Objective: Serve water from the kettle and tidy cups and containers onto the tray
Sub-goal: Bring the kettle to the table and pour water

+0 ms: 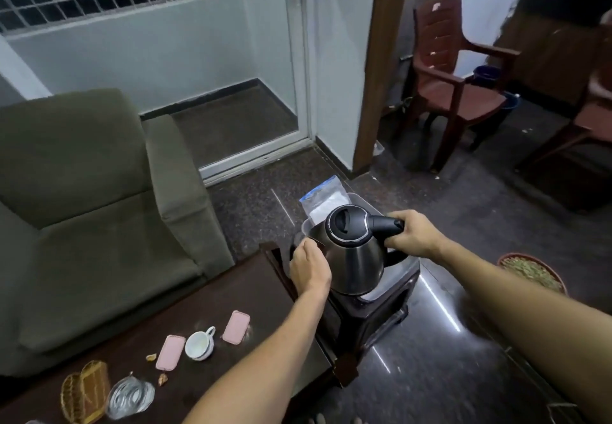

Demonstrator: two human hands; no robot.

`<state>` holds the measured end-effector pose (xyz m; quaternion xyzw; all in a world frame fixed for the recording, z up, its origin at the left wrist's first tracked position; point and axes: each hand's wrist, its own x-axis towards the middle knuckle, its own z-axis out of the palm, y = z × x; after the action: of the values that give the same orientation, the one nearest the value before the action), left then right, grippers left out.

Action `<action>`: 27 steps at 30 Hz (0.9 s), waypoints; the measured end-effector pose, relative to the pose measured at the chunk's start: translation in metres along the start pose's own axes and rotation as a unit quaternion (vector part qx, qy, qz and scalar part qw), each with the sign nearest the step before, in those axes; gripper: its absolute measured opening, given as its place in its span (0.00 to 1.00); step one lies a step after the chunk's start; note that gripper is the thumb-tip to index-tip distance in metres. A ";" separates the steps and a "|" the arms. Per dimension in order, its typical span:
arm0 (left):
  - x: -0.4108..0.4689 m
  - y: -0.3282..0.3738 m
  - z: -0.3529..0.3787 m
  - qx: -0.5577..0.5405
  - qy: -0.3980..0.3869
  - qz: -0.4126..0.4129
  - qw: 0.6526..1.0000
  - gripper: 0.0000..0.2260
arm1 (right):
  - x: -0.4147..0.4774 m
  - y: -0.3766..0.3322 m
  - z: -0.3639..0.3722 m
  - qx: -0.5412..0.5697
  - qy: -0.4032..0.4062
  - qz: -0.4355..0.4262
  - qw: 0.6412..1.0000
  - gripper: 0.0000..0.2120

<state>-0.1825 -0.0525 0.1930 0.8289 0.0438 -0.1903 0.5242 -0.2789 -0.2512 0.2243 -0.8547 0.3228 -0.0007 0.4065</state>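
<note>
The right hand (409, 234) grips the kettle (356, 254) handle to tilt it; the left hand (309, 268) pinches something small by the spout, likely steadying it.

Kettle (356, 251) right of teacup (199, 344)

Brushed metal kettle (359, 258), glossy black plastic lid (347, 225); polished stone floor (463, 341).

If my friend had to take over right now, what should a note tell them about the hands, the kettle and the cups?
Right hand: gripping the black handle of the steel electric kettle, over the grey plastic tray.
Left hand: at the kettle's spout side; what it holds is hidden.
White teacup: tipped on the dark wooden table, between two pink rectangular containers.
Done: cannot tell whether water is poured.
Left: cup and containers onto the tray.
</note>
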 end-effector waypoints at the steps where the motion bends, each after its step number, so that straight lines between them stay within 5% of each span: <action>1: 0.003 -0.001 0.007 -0.001 -0.007 0.000 1.000 0.16 | 0.004 0.003 0.000 -0.013 0.007 0.010 1.000 0.09; 6: 0.019 -0.013 0.031 -0.011 -0.033 -0.011 0.999 0.16 | 0.025 0.020 0.007 -0.065 0.035 0.044 0.996 0.16; 15: 0.035 -0.013 0.077 -0.011 -0.067 -0.023 0.997 0.16 | 0.071 0.066 -0.001 -0.099 0.069 0.044 0.992 0.07; 23: 0.045 -0.020 0.124 -0.015 -0.061 -0.067 0.996 0.19 | 0.108 0.107 -0.005 -0.108 0.037 0.035 0.993 0.15; 27: 0.049 -0.023 0.143 -0.012 -0.053 -0.080 0.995 0.20 | 0.123 0.128 -0.005 -0.107 0.022 0.031 0.994 0.10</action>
<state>-0.1817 -0.1747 0.1018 0.8049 0.0840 -0.2748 0.5192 -0.2535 -0.3817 0.1062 -0.8828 0.3561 0.0277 0.3051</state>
